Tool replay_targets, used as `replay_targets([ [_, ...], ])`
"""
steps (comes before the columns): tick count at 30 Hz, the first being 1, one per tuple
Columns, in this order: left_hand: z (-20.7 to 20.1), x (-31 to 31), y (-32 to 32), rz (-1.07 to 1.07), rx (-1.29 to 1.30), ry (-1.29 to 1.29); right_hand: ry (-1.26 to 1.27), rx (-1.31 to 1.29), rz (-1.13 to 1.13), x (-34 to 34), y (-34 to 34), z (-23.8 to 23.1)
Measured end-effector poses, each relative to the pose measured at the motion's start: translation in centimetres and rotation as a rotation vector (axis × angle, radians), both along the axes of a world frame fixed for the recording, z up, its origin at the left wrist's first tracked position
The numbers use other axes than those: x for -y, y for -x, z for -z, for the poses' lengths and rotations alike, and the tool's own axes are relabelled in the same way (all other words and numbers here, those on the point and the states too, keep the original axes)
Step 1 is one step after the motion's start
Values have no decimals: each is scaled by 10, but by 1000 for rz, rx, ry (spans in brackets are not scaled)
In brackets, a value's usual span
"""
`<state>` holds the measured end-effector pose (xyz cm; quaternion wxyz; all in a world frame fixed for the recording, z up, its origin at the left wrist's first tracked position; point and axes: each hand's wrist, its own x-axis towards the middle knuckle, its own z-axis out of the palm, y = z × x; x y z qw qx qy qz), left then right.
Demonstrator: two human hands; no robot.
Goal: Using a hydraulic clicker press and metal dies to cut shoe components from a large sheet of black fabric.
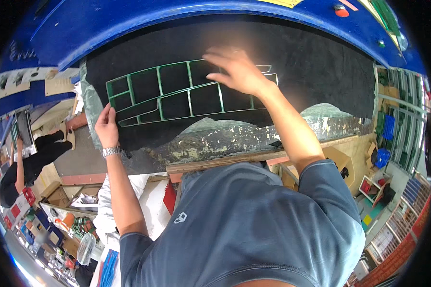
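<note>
I have the left hand (106,128) with thumb and fingertips pinched together on the near left corner of the green frame (190,88). On the right hand (239,72) the fingers are spread apart, thumb clear of the rest, above the right half of the frame; glare washes out that patch, so I can't tell whether any fingertip touches metal. The frame lies a little above the centre of the picture, its long side running left to right, thin bars splitting it into narrow cells.

Under it I see black cloth (321,57) filling the upper middle, its lower edge wavy over a worn board (234,138) with flaking patches. A wooden strip (215,165) borders the board at mid-frame, just above the grey shirt (254,220). A metal watch (111,151) circles the left wrist.

Farther out, a blue machine (143,18) arches across the top, with a red button (341,11) at upper right. At far left I get another person in dark clothes (36,153), and at lower left a fan (85,248). Along the right side stand a cardboard box (339,165), a blue bin (382,158) and a rack (404,138).
</note>
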<state>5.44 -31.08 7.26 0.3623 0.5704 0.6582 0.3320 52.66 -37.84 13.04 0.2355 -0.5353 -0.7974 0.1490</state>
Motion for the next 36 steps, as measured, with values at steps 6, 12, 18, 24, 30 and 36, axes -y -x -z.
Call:
replay_targets([
  [6, -3, -6, -1, 25, 54, 69, 108, -258, 698, 75, -101, 10],
  [12, 1, -6, 1, 57, 67, 72, 21, -333, 571, 98, -112, 42],
  [18, 0, -8, -1, 85, 46, 74, -66, -404, 620, 97, -109, 53],
  [24, -6, -3, -13, 78, 18, 64, -129, -287, 661, 100, -108, 56],
  [30, -18, -2, -8, 190, 23, 37, -168, -327, 687, 101, -105, 55],
  [36, -87, 78, -101, 322, -433, -568, -208, -340, 791, 128, -97, 25],
])
